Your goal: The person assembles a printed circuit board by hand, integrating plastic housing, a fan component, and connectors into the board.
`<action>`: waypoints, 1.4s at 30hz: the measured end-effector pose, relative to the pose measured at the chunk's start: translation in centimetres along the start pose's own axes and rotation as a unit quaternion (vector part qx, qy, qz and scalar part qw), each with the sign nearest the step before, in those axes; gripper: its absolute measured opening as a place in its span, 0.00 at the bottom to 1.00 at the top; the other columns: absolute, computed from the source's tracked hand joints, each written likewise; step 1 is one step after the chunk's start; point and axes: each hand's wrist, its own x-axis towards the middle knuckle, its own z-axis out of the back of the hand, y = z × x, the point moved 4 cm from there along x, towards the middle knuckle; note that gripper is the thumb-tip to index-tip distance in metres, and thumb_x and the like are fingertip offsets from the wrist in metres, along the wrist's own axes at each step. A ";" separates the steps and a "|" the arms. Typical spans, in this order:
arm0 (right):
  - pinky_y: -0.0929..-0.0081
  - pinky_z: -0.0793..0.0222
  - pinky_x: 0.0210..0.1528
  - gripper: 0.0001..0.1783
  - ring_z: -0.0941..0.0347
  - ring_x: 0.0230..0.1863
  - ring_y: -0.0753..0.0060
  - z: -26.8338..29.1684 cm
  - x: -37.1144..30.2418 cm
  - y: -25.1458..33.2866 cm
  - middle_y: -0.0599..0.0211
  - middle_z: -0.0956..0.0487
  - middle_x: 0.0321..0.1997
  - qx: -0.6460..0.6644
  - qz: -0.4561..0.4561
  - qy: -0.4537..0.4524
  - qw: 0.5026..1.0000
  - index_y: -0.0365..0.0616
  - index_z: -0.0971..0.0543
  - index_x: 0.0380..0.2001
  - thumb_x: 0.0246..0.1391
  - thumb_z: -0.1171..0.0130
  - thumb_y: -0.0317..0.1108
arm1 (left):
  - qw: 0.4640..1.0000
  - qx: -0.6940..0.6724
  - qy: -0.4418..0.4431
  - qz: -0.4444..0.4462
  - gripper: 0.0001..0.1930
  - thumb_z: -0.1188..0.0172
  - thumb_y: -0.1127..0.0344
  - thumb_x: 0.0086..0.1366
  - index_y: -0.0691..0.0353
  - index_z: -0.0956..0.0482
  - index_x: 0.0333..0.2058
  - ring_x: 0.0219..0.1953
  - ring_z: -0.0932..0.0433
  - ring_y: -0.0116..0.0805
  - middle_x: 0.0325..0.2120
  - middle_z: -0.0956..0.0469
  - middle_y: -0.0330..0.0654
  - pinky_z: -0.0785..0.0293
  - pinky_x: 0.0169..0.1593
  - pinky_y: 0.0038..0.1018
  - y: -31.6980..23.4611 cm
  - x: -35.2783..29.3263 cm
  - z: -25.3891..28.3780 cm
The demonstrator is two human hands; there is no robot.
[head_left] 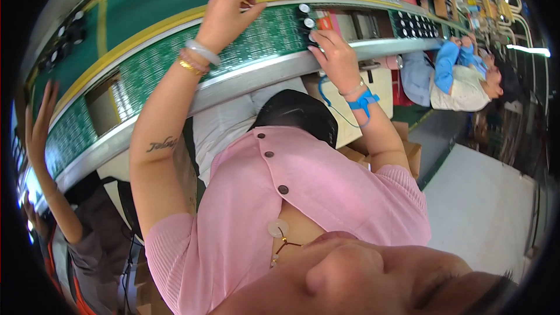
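Observation:
My left hand point(230, 11) reaches over a green circuit board point(256, 29) with many silver solder points. Its fingers are bent loosely and the thumb stands apart, with nothing visible between them. At the right end of the board, my right hand point(337, 58) has its thumb and fingertips closed around a black cylindrical capacitor, mostly hidden by the fingers. Just beyond it stand more black capacitors point(308, 22) with pale round tops. An orange-red piece point(324, 20) lies beside them. A blue wrist strap point(364, 101) with a cord sits on my right wrist.
A metal rail point(256, 79) runs along the near side of the boards; a green belt point(169, 0) with yellow edging lies beyond. Several capacitors point(415, 24) stand in rows farther right. One co-worker's arm point(39, 134) reaches in at left; another person point(464, 79) sits at right.

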 end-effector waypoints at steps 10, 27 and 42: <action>0.56 0.41 0.60 0.24 0.36 0.58 0.49 1.0 -1.3 3.2 0.58 0.28 0.56 0.051 -0.025 -0.039 0.998 0.41 0.25 0.48 0.43 0.40 0.28 | 0.915 0.327 -0.231 -0.042 0.27 0.30 0.62 0.49 0.58 0.26 0.49 0.56 0.36 0.49 0.50 0.29 0.49 0.40 0.60 0.39 1.1 -3.3 13.3; 0.52 0.43 0.63 0.18 0.36 0.59 0.57 -7.3 1.9 12.9 0.65 0.26 0.51 0.237 0.205 -0.026 0.949 0.45 0.23 0.42 0.43 0.41 0.27 | 0.688 0.515 -0.381 0.340 0.57 0.41 0.25 0.42 0.59 0.44 0.64 0.65 0.50 0.60 0.64 0.47 0.57 0.51 0.64 0.51 13.1 -13.3 41.5; 0.59 0.41 0.62 0.15 0.33 0.57 0.63 -7.1 2.1 13.6 0.70 0.24 0.49 0.237 0.197 -0.036 0.951 0.47 0.22 0.41 0.45 0.41 0.30 | 0.922 0.265 -0.237 0.152 0.17 0.35 0.56 0.55 0.55 0.17 0.42 0.52 0.28 0.41 0.45 0.23 0.48 0.36 0.57 0.29 14.3 -6.2 34.4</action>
